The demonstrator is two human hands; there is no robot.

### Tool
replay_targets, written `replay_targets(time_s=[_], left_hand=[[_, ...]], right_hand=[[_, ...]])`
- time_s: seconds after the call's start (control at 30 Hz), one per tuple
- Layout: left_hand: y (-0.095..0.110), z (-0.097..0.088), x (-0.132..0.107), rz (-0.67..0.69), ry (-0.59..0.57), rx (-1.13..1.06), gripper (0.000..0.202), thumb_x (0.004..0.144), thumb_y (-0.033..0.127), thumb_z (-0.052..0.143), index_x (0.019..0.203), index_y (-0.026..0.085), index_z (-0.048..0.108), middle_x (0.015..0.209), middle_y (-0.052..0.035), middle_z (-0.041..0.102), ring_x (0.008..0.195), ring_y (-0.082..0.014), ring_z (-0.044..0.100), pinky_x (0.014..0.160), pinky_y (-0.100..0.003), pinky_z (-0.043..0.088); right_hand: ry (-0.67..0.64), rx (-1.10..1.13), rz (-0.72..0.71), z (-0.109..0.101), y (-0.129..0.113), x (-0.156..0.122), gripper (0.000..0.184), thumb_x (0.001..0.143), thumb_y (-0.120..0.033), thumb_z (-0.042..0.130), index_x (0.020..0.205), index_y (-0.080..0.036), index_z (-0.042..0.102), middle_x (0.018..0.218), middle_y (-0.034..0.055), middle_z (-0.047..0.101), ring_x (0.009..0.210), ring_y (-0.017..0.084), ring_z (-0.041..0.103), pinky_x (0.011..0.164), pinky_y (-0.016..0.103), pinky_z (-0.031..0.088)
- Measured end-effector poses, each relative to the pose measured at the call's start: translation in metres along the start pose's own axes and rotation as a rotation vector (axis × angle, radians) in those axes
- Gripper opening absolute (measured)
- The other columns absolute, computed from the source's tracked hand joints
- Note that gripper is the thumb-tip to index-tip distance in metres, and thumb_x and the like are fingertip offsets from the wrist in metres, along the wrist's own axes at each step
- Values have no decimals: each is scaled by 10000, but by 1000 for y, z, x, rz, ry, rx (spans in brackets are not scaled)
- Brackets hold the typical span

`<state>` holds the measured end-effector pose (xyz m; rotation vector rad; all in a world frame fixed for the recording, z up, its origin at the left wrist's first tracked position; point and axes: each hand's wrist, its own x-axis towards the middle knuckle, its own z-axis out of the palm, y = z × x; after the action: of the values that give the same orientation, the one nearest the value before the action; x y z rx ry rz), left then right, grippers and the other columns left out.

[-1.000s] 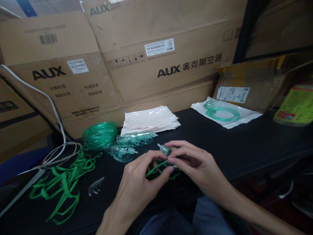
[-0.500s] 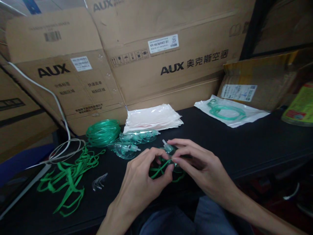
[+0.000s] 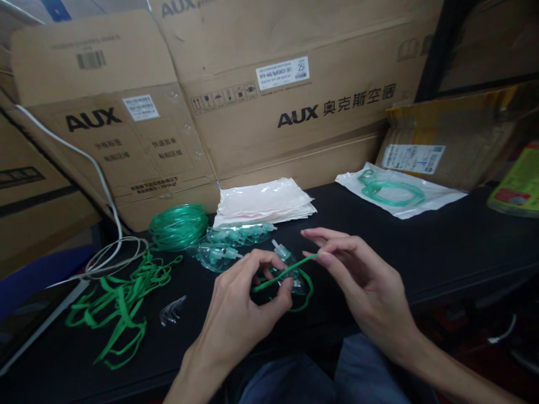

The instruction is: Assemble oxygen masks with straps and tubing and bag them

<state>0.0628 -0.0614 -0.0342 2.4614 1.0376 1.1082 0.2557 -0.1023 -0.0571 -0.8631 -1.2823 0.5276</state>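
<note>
My left hand pinches a clear green oxygen mask with a white connector, held just above the black table. My right hand pinches the end of a green elastic strap that runs across the mask to my left fingers and loops below it. Two more clear masks lie just beyond my left hand.
A pile of green straps and small clear clips lie at left. A coil of green tubing, a stack of white pouches and a bagged mask set sit further back. Cardboard boxes wall the rear.
My right hand has moved right and up, drawing the green strap taut away from the mask. My left hand keeps its hold on the mask.
</note>
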Motion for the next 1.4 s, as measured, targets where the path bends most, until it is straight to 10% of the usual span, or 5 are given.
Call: replay_targets(time_s=[0.37, 0.57, 0.73, 1.0, 1.4], left_hand=[[1, -2, 0, -124, -23, -171, 59, 883, 214, 661, 926, 229, 623, 846, 43, 651, 688, -102, 594, 653, -209, 473], [5, -7, 6, -312, -66, -500, 122, 881, 298, 706, 910, 213, 623, 811, 43, 653, 680, -98, 625, 634, -188, 496], [6, -7, 7, -344, -92, -580, 145, 892, 319, 704, 943, 211, 622, 791, 40, 682, 684, -107, 659, 661, -196, 517], [3, -24, 4, 49, 159, 29, 130, 965, 195, 621, 1080, 251, 646, 1085, -12, 690, 1030, -169, 640, 944, -287, 474], [2, -20, 5, 576, -509, 392, 527, 908, -41, 522, 1241, 349, 642, 1265, 25, 651, 1079, -177, 599, 910, -328, 419]], right_hand=[[-136, 60, 30, -2, 2, 0, 70, 1001, -220, 601, 1025, -281, 624, 1194, 15, 742, 1098, 148, 724, 936, 259, 605], [-471, -179, -88, -6, 4, 0, 824, 892, -124, 703, 1560, -406, 312, 1621, 3, 400, 1475, 221, 405, 1218, 409, 371], [-497, -126, -68, -4, 12, 1, 842, 882, -179, 746, 1563, -435, 321, 1598, -2, 444, 1432, 229, 472, 1203, 419, 394], [-263, 80, 241, 2, 14, 5, 812, 839, -293, 789, 1544, -300, 386, 1413, 100, 602, 1201, 225, 662, 1075, 415, 533], [-223, 185, 415, 2, 3, 16, 722, 833, -379, 759, 1457, -224, 430, 1330, 135, 622, 1017, 193, 717, 897, 340, 598]])
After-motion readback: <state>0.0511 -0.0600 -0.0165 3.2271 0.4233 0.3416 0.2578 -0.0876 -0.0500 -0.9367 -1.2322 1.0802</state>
